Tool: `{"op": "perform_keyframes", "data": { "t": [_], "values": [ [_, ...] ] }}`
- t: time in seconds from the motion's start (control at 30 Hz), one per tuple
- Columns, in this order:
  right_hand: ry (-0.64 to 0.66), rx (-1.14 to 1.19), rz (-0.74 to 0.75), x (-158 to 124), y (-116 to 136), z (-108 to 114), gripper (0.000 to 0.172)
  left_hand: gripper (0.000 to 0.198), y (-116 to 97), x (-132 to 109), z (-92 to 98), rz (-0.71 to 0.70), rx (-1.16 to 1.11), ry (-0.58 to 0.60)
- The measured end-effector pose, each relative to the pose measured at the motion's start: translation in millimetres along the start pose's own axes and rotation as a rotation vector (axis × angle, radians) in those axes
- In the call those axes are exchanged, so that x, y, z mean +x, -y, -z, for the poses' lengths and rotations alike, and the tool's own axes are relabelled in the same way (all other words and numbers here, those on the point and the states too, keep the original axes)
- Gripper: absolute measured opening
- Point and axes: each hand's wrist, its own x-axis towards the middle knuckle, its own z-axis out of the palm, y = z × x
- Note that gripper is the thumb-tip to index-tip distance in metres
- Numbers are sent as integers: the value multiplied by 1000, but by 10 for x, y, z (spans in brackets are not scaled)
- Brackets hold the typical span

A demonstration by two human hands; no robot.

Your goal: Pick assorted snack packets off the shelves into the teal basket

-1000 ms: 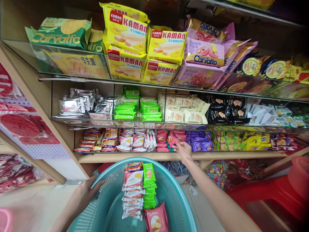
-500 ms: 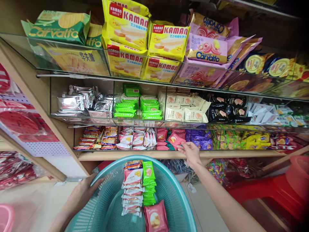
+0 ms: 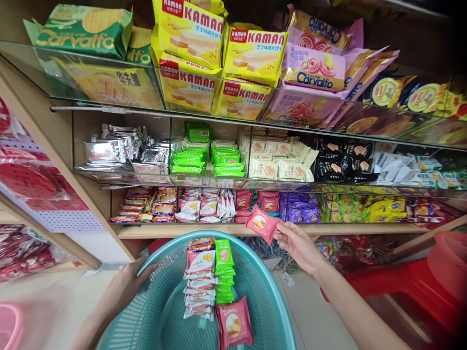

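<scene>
My right hand (image 3: 297, 243) pinches a red snack packet (image 3: 261, 224) by its right edge, just in front of the lowest shelf (image 3: 255, 230) and above the far rim of a teal plastic basket (image 3: 272, 301). My left hand (image 3: 127, 282) grips the basket's left rim. Inside the basket lie a row of white-and-pink packets (image 3: 200, 282), a row of green packets (image 3: 224, 274) and one red packet (image 3: 234, 326). More red packets (image 3: 257, 201) sit in the shelf compartment behind my right hand.
Glass shelves hold yellow Kaman bags (image 3: 219, 53), green and pink Carvalfo bags (image 3: 314, 68), silver packs (image 3: 120, 153), green packs (image 3: 207, 158) and purple packs (image 3: 301, 209). A red stool (image 3: 412, 287) stands at the right, a pink tub (image 3: 9, 325) at lower left.
My right hand has pulled a red packet out of the lowest shelf compartment and drawn it back toward the basket. My left hand stays on the basket's rim.
</scene>
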Motion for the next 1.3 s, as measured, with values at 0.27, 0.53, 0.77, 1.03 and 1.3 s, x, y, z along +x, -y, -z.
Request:
{"op": "perform_keyframes", "data": {
  "t": [0.27, 0.53, 0.77, 1.03, 1.3],
  "values": [
    [373, -213, -412, -572, -232, -186, 30, 40, -69, -32, 36, -38, -3, 12],
    [466, -413, -609, -727, -633, -309, 38, 39, -43, -33, 23, -61, -27, 20],
    [443, -473, -596, -665, -720, -402, 29, 40, -6, -17, 4, -52, -30, 39],
    [398, -821, -497, -640, -933, -425, 12, 42, -21, -41, 21, -45, -31, 42],
    [363, -1185, -260, -664, -1081, -438, 17, 42, -32, -38, 23, -30, -32, 44]
  ]
}}
